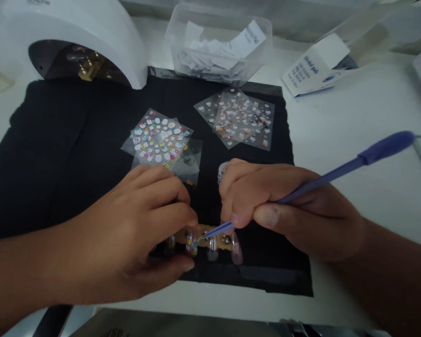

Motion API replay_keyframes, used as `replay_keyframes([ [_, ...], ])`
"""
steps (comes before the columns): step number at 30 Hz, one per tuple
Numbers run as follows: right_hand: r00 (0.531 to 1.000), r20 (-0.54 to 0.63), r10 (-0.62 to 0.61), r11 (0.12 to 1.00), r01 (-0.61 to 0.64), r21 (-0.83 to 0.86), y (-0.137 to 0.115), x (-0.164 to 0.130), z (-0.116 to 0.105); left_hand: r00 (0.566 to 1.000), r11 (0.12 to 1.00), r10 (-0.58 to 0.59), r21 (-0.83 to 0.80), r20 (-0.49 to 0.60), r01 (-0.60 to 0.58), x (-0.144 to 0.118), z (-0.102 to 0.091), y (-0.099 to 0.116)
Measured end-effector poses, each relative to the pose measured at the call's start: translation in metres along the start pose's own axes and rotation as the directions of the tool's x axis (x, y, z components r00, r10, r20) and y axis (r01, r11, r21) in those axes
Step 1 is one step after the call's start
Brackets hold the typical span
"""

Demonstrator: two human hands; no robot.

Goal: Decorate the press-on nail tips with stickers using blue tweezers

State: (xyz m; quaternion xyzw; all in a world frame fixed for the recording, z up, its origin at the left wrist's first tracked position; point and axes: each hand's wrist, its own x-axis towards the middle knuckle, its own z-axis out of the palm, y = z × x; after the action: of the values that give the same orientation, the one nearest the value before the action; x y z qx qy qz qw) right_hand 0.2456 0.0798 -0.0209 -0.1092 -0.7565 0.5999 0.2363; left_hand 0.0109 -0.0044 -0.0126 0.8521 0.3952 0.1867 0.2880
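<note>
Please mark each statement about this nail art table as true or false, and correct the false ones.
1. The right hand holds a purple tool like a pen. True.
2. The tool's tip is on a sticker sheet. False: it touches one of the artificial nails in a row on a strip.
3. The left hand rests beside that strip of nails. True.
4. The sticker sheets lie on a white towel. False: they lie on a black mat.
5. The clear plastic box is full of cotton balls. False: it holds small white packets.
</note>
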Motion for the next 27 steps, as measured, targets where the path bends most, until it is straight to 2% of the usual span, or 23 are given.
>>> replay_keyframes([
  [16,1.0,-0.001,-0.023,0.999,0.023,-0.031,0.0008,0.0017,-0.0006,1.0,1.0,0.0,0.014,0.011,0.0,0.0005,-0.0003,0.0007],
  [22,1.0,-0.006,0.009,1.0,-0.009,-0.001,0.0004,0.0008,0.0014,1.0,1.0,-0.014,0.006,0.004,0.014,0.001,-0.0001,0.0014],
  [27,0.999,-0.03,-0.032,0.999,0.031,-0.027,-0.001,0.0019,0.0032,1.0,1.0,-0.007,-0.01,0.011,0.007,0.0032,-0.0006,0.0012],
])
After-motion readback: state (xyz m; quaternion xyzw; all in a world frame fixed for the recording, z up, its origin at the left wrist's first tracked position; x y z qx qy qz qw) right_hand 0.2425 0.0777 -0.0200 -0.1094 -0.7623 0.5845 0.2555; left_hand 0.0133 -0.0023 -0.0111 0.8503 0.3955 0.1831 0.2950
